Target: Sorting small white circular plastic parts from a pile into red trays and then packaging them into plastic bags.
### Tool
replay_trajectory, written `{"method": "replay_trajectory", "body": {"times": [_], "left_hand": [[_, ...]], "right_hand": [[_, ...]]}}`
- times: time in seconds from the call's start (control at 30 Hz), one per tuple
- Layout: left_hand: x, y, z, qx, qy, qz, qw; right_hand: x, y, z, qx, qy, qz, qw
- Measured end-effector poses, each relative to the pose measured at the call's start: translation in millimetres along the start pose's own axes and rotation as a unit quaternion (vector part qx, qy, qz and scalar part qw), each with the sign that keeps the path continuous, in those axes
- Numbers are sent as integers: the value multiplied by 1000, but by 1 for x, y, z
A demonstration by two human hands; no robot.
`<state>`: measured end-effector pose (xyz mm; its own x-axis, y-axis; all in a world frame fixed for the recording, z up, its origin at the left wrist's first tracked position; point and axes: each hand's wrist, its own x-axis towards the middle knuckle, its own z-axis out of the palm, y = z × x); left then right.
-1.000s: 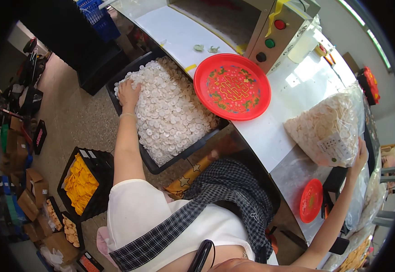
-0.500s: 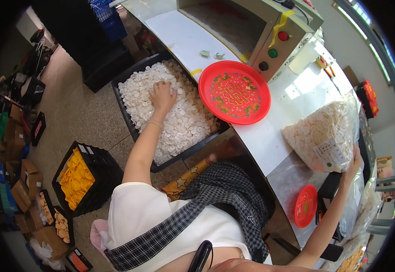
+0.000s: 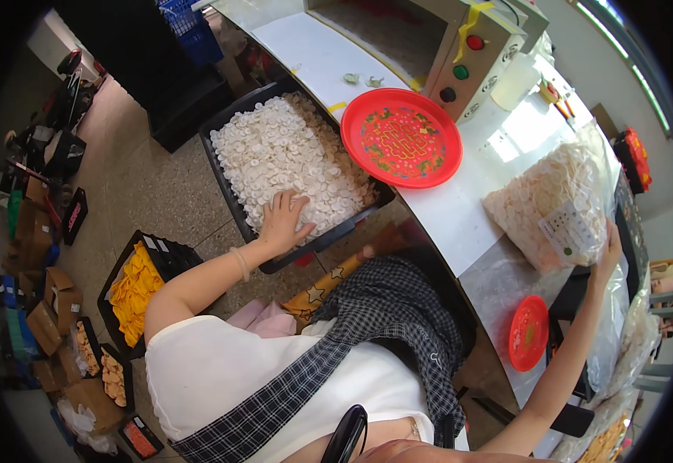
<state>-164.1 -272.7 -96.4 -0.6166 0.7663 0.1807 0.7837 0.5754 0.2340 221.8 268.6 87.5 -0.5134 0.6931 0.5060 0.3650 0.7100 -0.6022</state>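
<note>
My left hand (image 3: 285, 221) lies flat, fingers spread, on a heap of small white round pieces (image 3: 290, 162) filling a black crate (image 3: 228, 197) on the floor to my left. It rests at the crate's near edge. My right hand (image 3: 608, 247) is stretched far to the right, touching the side of a clear plastic bag (image 3: 552, 204) packed with pale pieces that stands on the white counter (image 3: 444, 216); whether it grips the bag I cannot tell. A large red round tray (image 3: 402, 137) sits on the counter over the crate's far corner.
A metal machine (image 3: 429, 38) with coloured buttons stands behind the tray. A small red plate (image 3: 529, 333) lies at the counter's right. A black crate of orange pieces (image 3: 135, 285) and cardboard boxes (image 3: 43, 324) sit on the floor at left. Dark checked cloth covers my lap.
My left hand has slid across the white pieces from the crate's far left corner to its near edge. My right hand has stayed at the bag.
</note>
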Motion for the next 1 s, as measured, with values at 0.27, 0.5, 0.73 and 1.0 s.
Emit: {"method": "replay_trajectory", "body": {"times": [0.27, 0.5, 0.73, 1.0], "left_hand": [[-22, 6, -20, 7, -39, 69, 997], [70, 136, -91, -116, 130, 323, 930], [219, 299, -121, -508, 105, 336, 786], [299, 358, -103, -648, 64, 260, 713]], "right_hand": [[2, -4, 2, -11, 27, 23, 999], [-10, -34, 21, -32, 109, 26, 993], [-4, -121, -12, -120, 223, -102, 962], [-9, -116, -34, -173, 188, -11, 967]]}}
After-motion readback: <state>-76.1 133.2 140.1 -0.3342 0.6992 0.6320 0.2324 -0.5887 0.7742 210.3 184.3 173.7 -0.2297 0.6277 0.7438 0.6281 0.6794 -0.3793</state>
